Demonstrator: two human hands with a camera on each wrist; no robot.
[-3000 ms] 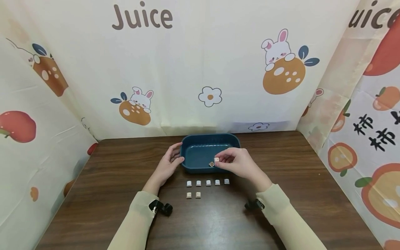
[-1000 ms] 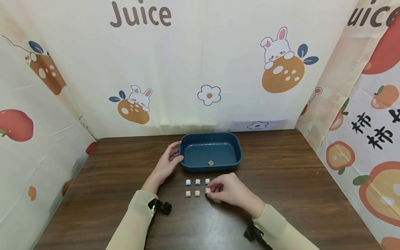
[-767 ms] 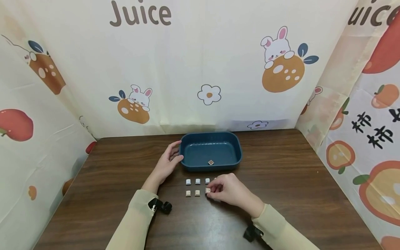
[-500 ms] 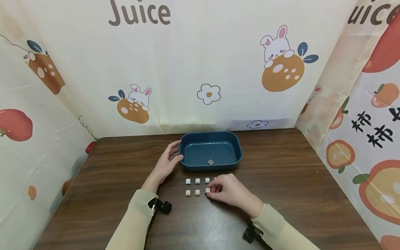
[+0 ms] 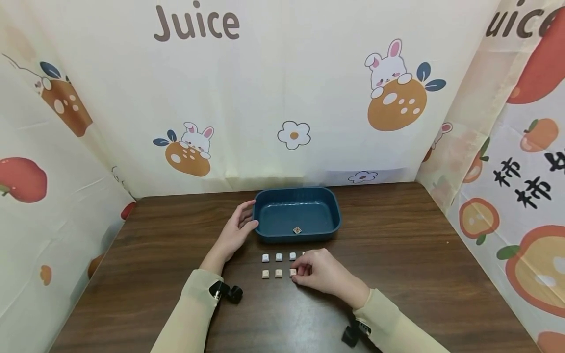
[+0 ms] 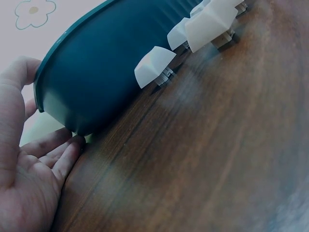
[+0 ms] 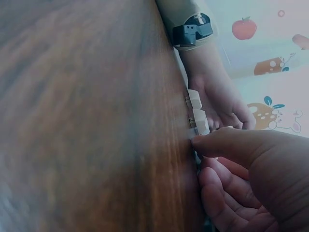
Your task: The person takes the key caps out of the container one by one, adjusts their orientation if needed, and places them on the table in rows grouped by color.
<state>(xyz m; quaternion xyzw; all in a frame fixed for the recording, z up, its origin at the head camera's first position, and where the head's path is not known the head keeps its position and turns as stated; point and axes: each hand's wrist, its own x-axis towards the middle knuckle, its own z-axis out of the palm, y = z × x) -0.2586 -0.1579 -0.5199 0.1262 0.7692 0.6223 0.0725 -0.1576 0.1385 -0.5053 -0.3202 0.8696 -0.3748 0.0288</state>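
My right hand (image 5: 324,272) pinches a small white keycap (image 5: 293,272) at the right end of the near row on the table. Two more keycaps of that row, a left one (image 5: 265,274) and a middle one (image 5: 278,273), sit upright beside it. Behind them runs a far row of keycaps (image 5: 279,257), its right part hidden by the right hand. A blue tray (image 5: 260,233) stands further back, with one small overturned keycap (image 5: 297,230) inside. At the tray's left end my left hand (image 5: 234,235) rests its thumb and fingers (image 6: 67,157) against the wall, loosely bent.
The brown wooden table (image 5: 176,235) ends at a printed cloth backdrop (image 5: 247,98), close behind the tray. Cloth also hangs along both sides. Each wrist wears a black camera, such as the left wrist camera (image 5: 227,291).
Three seconds ago my right hand held a keycap over the tray; it has come down toward me, to the near row's right end. Over the last second both hands have hardly moved.
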